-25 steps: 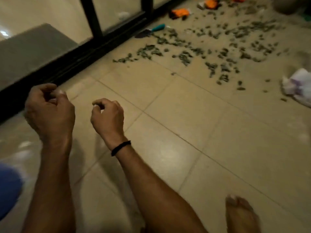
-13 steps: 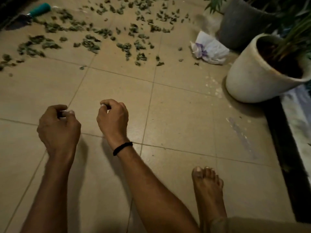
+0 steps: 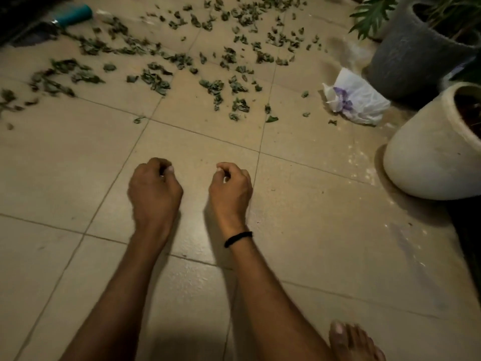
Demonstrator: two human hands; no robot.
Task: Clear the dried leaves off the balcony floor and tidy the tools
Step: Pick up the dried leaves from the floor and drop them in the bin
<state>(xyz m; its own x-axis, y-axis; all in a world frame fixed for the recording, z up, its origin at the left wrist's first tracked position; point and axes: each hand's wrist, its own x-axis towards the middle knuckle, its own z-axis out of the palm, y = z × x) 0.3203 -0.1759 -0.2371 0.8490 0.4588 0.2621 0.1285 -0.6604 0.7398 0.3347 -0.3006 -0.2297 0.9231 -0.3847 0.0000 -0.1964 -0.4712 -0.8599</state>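
Hovering over beige tiled floor (image 3: 312,230), left hand (image 3: 153,190) & right hand (image 3: 230,190) sit apart, both curled w/ nothing seen inside. Dried green leaves (image 3: 156,79) lie scattered left of round white plant pot (image 3: 421,162); teal-handled trowel (image 3: 74,13) farther left.

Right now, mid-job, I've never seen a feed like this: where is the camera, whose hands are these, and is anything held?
This picture comes from a camera worn on the person's head, looking down. The two bare arms are theirs: left hand and right hand, the one with the black wristband, have curled fingers and hold nothing visible. Dried leaves lie scattered on the tiled floor. A teal-handled trowel lies top left; a crumpled white bag sits near a grey pot and a white pot. A bare foot shows bottom right.
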